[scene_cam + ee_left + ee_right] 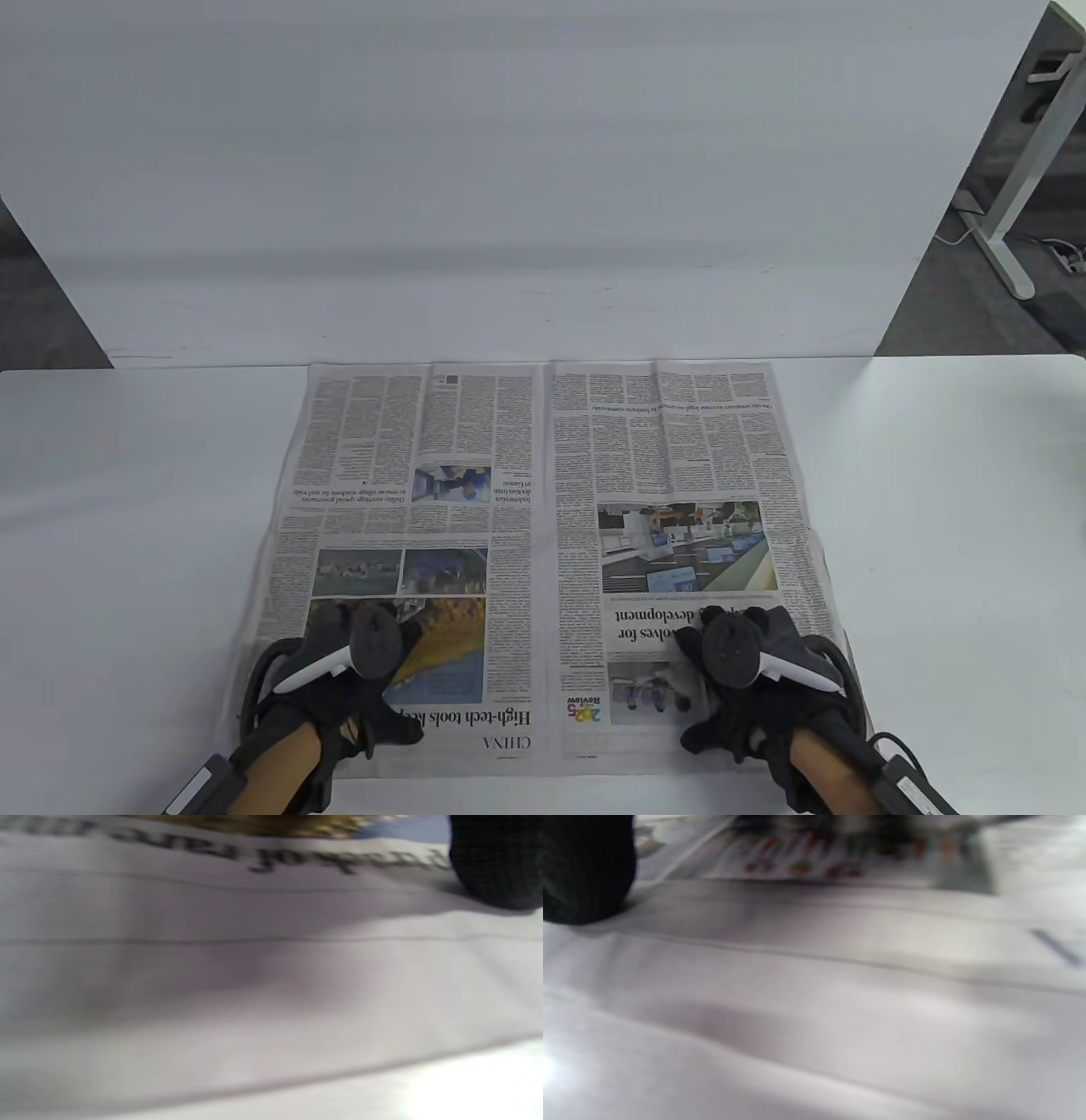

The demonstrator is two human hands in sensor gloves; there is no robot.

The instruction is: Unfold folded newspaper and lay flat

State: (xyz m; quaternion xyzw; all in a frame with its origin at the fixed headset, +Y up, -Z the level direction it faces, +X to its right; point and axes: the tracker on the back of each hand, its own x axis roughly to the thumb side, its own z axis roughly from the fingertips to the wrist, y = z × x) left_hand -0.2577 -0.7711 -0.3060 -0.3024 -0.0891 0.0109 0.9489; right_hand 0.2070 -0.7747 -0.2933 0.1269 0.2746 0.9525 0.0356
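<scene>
A newspaper (543, 543) lies opened out as a full spread on the white table (127, 526), its far edge against the backboard (509, 170). The left hand (339, 679) and right hand (755, 679) rest palm-down, fingers spread, on its near corners, gripping nothing.

Newspaper (543, 560) spread open on the bench (950, 526), roughly centred, far edge reaching the bench's back edge, near edge close to the front. Left hand (356, 671) resting on the near left page, right hand (747, 671) resting on the near right page, centre fold running between them. Upright board (509, 170) standing behind the bench. Desk leg (1018, 195) beyond the board, far right.
</scene>
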